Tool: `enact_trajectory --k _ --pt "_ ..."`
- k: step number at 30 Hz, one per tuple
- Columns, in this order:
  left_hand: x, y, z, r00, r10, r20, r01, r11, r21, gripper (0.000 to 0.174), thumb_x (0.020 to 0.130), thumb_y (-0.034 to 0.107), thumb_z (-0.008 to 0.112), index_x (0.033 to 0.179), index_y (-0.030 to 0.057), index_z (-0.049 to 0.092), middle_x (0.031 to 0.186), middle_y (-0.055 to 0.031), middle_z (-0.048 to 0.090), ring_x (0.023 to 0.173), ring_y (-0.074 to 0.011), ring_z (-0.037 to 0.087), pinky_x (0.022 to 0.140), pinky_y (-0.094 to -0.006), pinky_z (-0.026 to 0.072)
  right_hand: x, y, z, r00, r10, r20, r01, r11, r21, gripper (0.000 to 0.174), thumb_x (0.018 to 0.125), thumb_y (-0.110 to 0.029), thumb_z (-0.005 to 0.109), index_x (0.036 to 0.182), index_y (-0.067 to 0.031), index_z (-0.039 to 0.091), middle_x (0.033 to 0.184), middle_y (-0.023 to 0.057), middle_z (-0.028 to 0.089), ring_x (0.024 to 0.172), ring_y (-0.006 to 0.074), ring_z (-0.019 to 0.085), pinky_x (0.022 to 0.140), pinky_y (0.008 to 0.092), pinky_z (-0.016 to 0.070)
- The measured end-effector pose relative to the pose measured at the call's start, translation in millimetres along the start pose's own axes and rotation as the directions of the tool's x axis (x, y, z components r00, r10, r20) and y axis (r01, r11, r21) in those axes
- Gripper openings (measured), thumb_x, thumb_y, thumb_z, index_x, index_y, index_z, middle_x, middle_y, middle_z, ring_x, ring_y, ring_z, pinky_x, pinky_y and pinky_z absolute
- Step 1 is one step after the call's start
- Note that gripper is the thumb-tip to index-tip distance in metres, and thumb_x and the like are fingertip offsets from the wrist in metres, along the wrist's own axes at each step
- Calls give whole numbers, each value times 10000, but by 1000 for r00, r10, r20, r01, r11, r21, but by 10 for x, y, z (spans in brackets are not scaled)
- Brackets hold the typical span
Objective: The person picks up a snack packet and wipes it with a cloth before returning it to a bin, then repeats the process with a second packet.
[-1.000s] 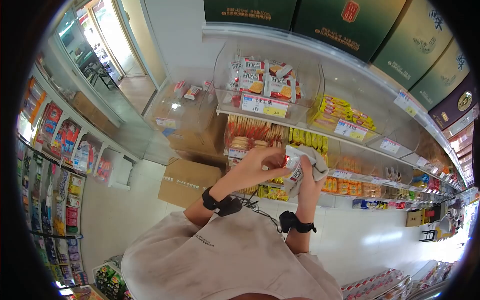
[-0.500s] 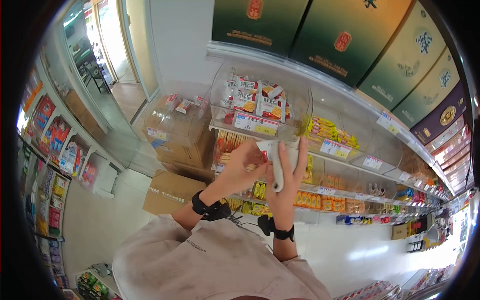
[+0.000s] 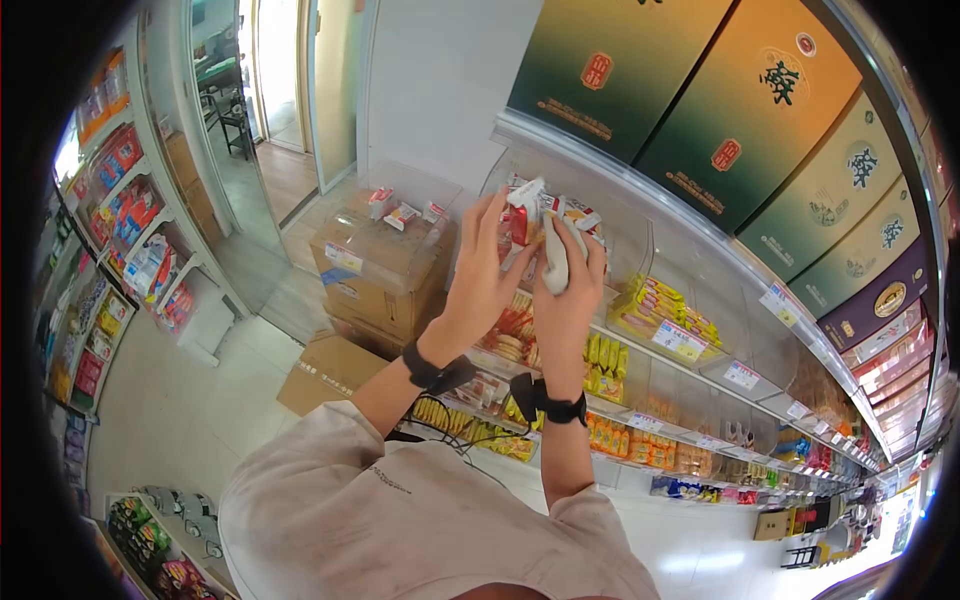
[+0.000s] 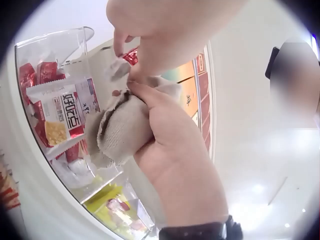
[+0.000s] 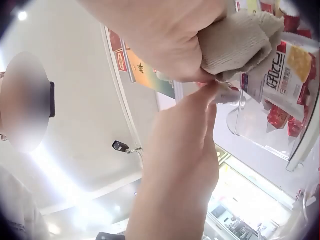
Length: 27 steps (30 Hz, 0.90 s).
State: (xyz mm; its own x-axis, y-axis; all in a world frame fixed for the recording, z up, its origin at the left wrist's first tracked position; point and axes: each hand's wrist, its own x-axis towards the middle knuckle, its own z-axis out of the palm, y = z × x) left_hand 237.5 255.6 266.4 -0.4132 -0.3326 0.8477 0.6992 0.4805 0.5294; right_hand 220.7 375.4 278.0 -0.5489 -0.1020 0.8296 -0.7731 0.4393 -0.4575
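In the head view my left hand (image 3: 476, 272) holds a white and red snack packet (image 3: 519, 222) upright by its side. My right hand (image 3: 570, 278) grips a folded grey knit cloth (image 3: 556, 262) against the packet. The left wrist view has a shiny red bit of the packet (image 4: 131, 56) by the left fingers, with the bunched cloth (image 4: 127, 130) below. Both hands are close together, right in front of a clear bin of similar packets (image 4: 60, 120). Much of the held packet is hidden behind fingers and cloth.
Right of the bin lie yellow packets (image 3: 665, 312) in another clear bin. Large green and orange boxes (image 3: 760, 100) stand on the shelf above. Cardboard boxes (image 3: 385, 280) are stacked at the left, with one carton (image 3: 335, 370) on the floor.
Both hands have risen with the packet and cloth, from in front of the lower shelf up to the bin of similar packets. The left fingers have straightened upward along the packet.
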Motion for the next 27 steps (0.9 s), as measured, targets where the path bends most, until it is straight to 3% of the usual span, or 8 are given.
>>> enact_trajectory --k 3,7,10,13,16,19,22,27 --pt "161 -176 -34 986 47 158 -82 971 224 610 904 -38 633 1473 12 420 1333 -220 481 1174 -399 550 911 -430 509 127 33 218 996 21 82 -21 1000 -9 538 771 71 671 1300 -16 628 1276 216 559 1189 429 571 997 463 483" --pt "318 -423 -30 964 114 241 -178 949 261 510 858 -57 611 1357 12 530 1232 -174 571 1174 -393 545 938 -451 502 118 180 353 990 41 137 -32 998 -63 545 754 28 700 1292 -4 622 1342 244 538 1244 437 533 1047 493 451" --pt "309 -426 -99 966 189 175 -237 919 315 437 833 -53 620 1265 10 590 1187 -147 605 1173 -378 553 967 -476 484 113 132 396 986 13 167 1 997 -81 552 749 13 712 1294 -12 625 1395 234 514 1272 431 515 1064 498 435" --pt "238 -466 -211 980 178 93 -199 923 329 374 828 -70 614 1193 6 635 1189 -141 611 1148 -372 567 975 -476 472 174 84 421 968 -140 208 161 983 -87 539 765 -23 709 1299 -35 632 1356 212 562 1240 416 547 1055 492 443" --pt "175 -420 -359 989 140 56 -149 959 240 311 836 -83 601 1127 3 666 1143 -149 625 1104 -366 588 941 -441 481 225 114 501 940 -177 291 221 967 -128 418 843 -128 699 1254 -61 666 1278 191 624 1171 391 593 1024 489 458" --pt "42 -466 -507 998 61 -8 -59 982 177 254 872 -82 622 1104 1 682 1020 -134 673 951 -300 649 846 -344 519 337 22 523 917 85 389 -73 996 -47 283 925 -252 657 1133 -69 716 1170 184 663 1079 381 624 981 489 473" --pt "-37 -650 -743 992 -108 58 101 987 123 226 876 -71 584 1065 2 685 946 -138 671 926 -283 669 827 -354 522 406 3 622 932 156 328 -121 985 -125 294 957 -327 634 1019 -59 738 1121 163 665 1057 363 625 953 488 477" --pt "-127 -1340 -1135 922 -381 74 376 924 69 165 924 -9 601 1062 4 692 933 -106 730 850 -186 707 768 -303 550 406 18 692 937 228 264 -158 952 -263 330 951 -377 628 997 -75 752 1100 119 666 1081 338 619 957 486 473"
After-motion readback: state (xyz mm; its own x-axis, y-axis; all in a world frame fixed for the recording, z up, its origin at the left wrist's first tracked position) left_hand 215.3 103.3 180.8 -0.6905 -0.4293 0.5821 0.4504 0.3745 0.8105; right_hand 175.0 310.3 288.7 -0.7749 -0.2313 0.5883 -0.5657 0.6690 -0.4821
